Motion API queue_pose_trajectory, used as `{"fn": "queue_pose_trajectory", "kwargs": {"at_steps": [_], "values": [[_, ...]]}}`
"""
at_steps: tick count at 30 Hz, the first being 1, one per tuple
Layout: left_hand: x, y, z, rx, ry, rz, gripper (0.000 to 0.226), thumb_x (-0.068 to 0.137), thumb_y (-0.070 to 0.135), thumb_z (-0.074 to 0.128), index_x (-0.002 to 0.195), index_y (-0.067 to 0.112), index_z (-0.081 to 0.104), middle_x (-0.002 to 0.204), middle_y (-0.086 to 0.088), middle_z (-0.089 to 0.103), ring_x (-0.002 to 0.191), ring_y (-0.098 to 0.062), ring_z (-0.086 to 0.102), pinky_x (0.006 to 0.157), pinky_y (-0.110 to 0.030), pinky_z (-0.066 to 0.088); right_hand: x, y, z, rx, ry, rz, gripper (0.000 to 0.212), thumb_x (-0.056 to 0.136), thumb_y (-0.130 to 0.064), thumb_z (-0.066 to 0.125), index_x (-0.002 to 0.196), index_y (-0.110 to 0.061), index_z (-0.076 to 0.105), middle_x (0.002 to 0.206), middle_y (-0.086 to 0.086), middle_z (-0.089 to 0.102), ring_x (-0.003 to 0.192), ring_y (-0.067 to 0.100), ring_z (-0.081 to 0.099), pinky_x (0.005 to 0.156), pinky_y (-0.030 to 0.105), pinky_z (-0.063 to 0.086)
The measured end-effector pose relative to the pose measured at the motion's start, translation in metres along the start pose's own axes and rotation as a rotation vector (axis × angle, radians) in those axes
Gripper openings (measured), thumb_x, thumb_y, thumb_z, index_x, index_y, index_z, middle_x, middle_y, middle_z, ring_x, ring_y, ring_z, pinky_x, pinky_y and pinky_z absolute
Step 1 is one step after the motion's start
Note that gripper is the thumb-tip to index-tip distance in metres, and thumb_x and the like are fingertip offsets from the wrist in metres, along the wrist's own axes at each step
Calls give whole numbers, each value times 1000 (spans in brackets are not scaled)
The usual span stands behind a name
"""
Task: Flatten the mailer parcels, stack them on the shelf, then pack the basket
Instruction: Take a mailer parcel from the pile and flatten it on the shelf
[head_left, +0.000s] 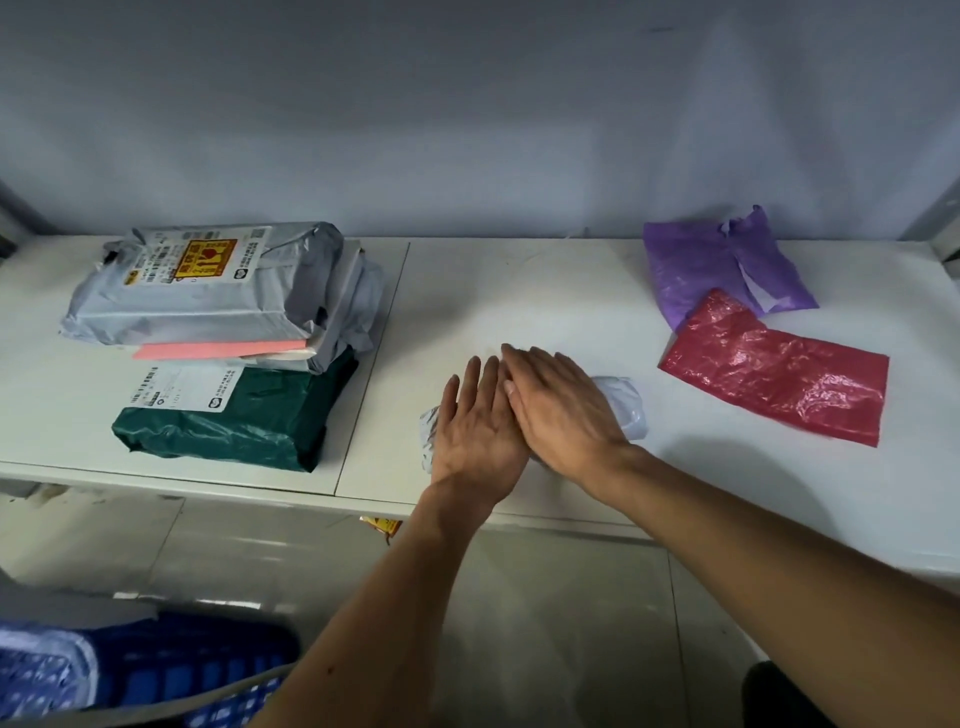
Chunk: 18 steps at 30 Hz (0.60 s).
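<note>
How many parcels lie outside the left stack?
3: purple parcel back right; red parcel overlapping its front; pale parcel pressed under left hand and right hand. None apparently hidden.

Dark green mailer (249, 415), grey mailer (208, 306) with orange label (205, 258), pink packet (218, 351), purple bag (701, 260), red bag (779, 374), blue basket (171, 670).
</note>
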<state>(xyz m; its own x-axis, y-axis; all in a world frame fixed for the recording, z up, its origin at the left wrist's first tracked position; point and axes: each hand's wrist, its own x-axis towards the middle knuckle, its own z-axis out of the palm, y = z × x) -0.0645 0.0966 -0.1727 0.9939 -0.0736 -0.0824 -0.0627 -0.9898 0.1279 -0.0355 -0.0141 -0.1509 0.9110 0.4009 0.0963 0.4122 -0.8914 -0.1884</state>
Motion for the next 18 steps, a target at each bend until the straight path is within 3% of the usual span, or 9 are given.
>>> {"fn": "queue_pose_trajectory", "kwargs": {"at_steps": [2, 4, 10, 14, 16, 18], "values": [[4, -6, -1, -72, -25, -10, 57, 103, 31, 16, 155, 16, -1, 164, 2, -1, 149, -15, -14, 121, -33, -9, -1, 5, 3, -22, -32, 82, 68, 97, -44, 8, 138, -8, 48, 134, 11, 57, 130, 27, 47, 113, 38, 29], [9, -10, 0, -105, -48, 10, 58, 101, 34, 7, 156, 16, 2, 164, 3, 1, 149, -13, -14, 121, -31, -8, -1, 12, 8, -89, -75, 48, 77, 94, -47, -3, 138, -11, 49, 139, 9, 54, 136, 27, 41, 115, 39, 24], [6, -11, 3, -44, -44, 21, 58, 102, 35, 1, 155, 13, -7, 163, -1, -11, 146, -15, -21, 120, -31, -12, 0, 17, 17, -136, -98, 39, 70, 98, -41, 2, 143, -10, 46, 142, 9, 52, 138, 26, 41, 116, 41, 27], [5, -11, 3, 24, -56, 34, 83, 79, 44, -22, 154, 10, -8, 163, -5, -11, 148, -20, -17, 118, -35, -11, 1, 21, 18, -96, -131, 28, 71, 95, -46, -6, 154, -20, 23, 156, 4, 34, 146, 22, 25, 121, 38, 14], [7, -10, -2, 10, -92, 23, 83, 81, 46, -20, 154, 10, -6, 163, -5, -8, 149, -22, -13, 118, -36, -9, 3, 22, 15, -72, -156, 26, 63, 100, -47, 1, 155, -22, 16, 159, 4, 27, 148, 21, 19, 121, 37, 10], [8, -10, -8, 0, -125, 7, 68, 96, 45, -6, 155, 12, -6, 163, -4, -8, 149, -20, -13, 119, -37, -8, 1, 21, 10, -60, -164, 31, 60, 102, -47, 6, 156, -20, 12, 160, 5, 22, 149, 22, 14, 121, 37, 7]]}}
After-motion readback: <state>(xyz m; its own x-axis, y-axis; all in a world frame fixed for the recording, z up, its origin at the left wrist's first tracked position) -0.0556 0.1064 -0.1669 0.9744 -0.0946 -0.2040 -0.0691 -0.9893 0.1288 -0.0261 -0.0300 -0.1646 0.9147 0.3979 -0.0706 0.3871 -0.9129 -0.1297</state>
